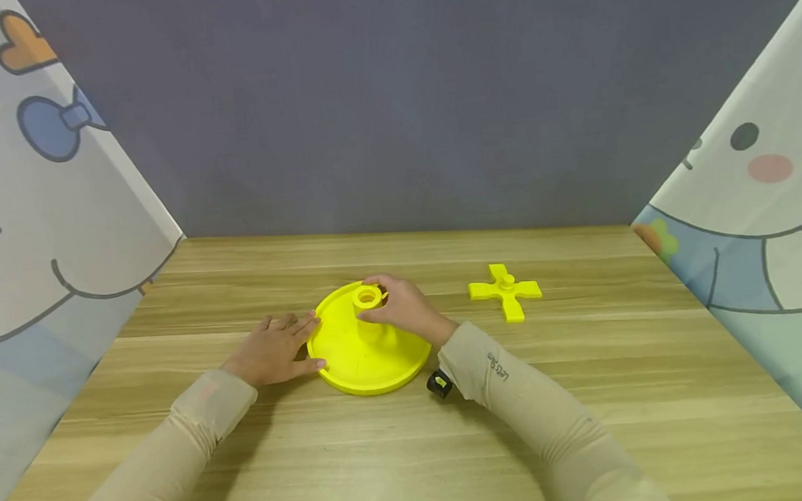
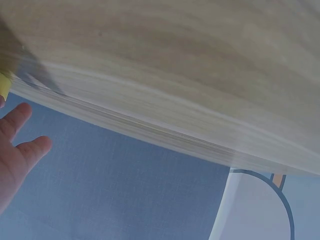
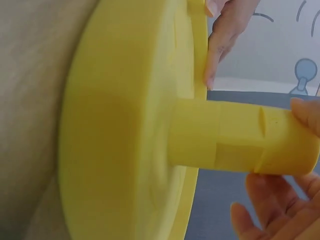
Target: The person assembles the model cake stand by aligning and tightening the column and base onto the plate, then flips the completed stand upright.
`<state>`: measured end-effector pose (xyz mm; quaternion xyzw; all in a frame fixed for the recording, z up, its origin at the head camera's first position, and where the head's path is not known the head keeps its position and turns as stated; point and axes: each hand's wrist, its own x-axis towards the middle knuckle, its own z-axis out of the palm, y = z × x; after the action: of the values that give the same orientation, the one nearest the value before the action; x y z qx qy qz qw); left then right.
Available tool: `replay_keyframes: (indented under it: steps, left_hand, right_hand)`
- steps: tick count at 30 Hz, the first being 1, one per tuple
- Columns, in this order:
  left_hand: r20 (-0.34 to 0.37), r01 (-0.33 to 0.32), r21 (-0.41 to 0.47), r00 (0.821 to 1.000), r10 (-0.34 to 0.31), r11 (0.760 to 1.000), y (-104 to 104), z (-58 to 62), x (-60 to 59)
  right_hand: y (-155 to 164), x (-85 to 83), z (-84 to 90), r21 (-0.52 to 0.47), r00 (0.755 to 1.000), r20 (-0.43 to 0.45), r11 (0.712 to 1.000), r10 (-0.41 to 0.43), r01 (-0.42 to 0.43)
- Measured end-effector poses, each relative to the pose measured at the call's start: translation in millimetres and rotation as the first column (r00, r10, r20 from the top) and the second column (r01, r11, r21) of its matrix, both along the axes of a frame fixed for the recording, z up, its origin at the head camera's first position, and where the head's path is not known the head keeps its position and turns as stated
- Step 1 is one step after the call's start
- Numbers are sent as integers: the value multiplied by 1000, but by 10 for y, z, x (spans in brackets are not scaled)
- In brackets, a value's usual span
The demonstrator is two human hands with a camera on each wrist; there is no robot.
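Observation:
A round yellow dish [image 1: 375, 373] with a raised rim lies on the wooden table. From its middle rises an upright yellow post [image 3: 235, 135], made of a round lower part and an upper part with flat faces; its top is ringed and hollow. My right hand [image 1: 408, 310] grips the top of this post between thumb and fingers. On the dish's left side, my left hand [image 1: 273, 351] rests with spread fingers, the tips touching the rim. In the left wrist view only part of that hand and a sliver of yellow show.
To the right of the dish, a yellow cross-shaped piece [image 1: 509, 293] with a round knob at its centre lies on the table [image 1: 359, 455]. A grey panel [image 1: 391, 111] stands behind, with cartoon-printed panels on both sides.

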<state>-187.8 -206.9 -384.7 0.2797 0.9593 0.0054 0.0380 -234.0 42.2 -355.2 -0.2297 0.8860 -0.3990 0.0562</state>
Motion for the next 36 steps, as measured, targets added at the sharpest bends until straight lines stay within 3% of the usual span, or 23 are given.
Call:
replay_keyframes:
  steps: [7,11,14,19,27,32,36]
  left_hand:
    - [4,-7,-2,1000,7,1000,-13,0,13]
    - [-8,4,-9,1000,-4,1000,-17,-14,9]
    - [-22,11,-7,1000,-11,1000,-20,-26,11]
    - [-49,14,-6,999,-14,1000,-15,-22,27]
    - [-52,8,22,999,-7,1000,-22,0,50]
    - [-44,5,0,999,-5,1000,-26,4,36]
    - [-26,6,-14,1000,-6,1000,-19,-5,20]
  right_hand:
    - [-64,54,54,109,996,-20,990,-89,91]
    - [-43,47,44,46,1000,1,999,24,-24]
    - [-8,24,24,-14,990,-15,990,142,-142]
    - [56,-10,27,6,973,-52,974,224,-224]
    - [45,-56,50,25,994,49,994,102,-103]
    - [11,-26,74,94,999,32,995,27,-29]
    - [38,-29,84,97,999,24,994,43,-45]
